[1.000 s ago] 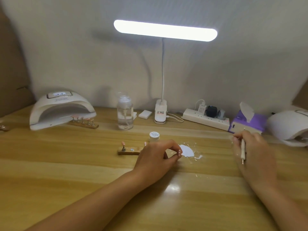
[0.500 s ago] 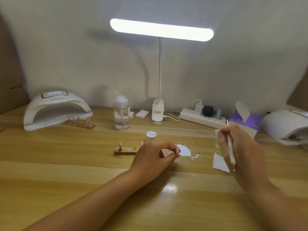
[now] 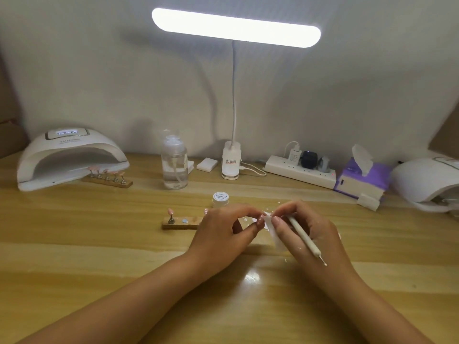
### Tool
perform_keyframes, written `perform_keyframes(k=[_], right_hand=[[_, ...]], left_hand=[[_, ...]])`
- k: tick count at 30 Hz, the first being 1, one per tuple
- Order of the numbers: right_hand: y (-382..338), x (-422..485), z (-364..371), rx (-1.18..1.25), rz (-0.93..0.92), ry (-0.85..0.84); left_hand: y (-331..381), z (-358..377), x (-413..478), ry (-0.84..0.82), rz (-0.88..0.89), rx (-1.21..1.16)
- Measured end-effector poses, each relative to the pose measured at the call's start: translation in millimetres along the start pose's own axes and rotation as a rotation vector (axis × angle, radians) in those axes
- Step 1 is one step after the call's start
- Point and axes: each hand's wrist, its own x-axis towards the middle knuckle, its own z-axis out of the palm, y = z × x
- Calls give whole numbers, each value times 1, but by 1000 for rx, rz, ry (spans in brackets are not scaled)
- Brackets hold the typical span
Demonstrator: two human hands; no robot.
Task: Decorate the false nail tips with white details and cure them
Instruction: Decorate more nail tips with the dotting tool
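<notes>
Two bare hands are meeting over a wooden table (image 3: 99,256), just right of a short wooden nail stand (image 3: 183,223). The left hand (image 3: 221,234) is curling, its thumb and forefinger pinching something tiny, probably a loose nail tip (image 3: 260,220), though the fingers are hiding most of it. The right hand (image 3: 310,232) is gripping a white dotting tool (image 3: 304,235) along its fingers, metal point aiming back toward the wrist, while its fingertips are pressing a white wipe (image 3: 274,234) against the pinched piece. Risks: the wipe may be dragging wet white gel across the tip and smearing the detail. The small piece may be slipping out of so light a pinch. The tool's point, if it is carrying gel, may be marking skin or table. The forearms are passing close to the open-looking gel pot (image 3: 220,197) just behind the hands and could be knocking it. Counting: two white curing lamps, one at far left (image 3: 69,155) and one at far right (image 3: 427,180). There are two wooden stands, the near one carrying one upright pink tip (image 3: 170,211), and the far stand (image 3: 109,182) at the left lamp's mouth carrying five tips. There is also one gel pot, one dotting tool, one wipe, one clear pump bottle (image 3: 173,167), one desk lamp (image 3: 236,28), one power strip (image 3: 300,173) and one tissue box (image 3: 362,180).
</notes>
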Motion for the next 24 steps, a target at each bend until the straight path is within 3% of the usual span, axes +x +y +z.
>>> perform_keyframes(k=[24], right_hand=[[-5,-1,2,-68,69,-18]], left_hand=[[2,-2,-3,-3,84,75]])
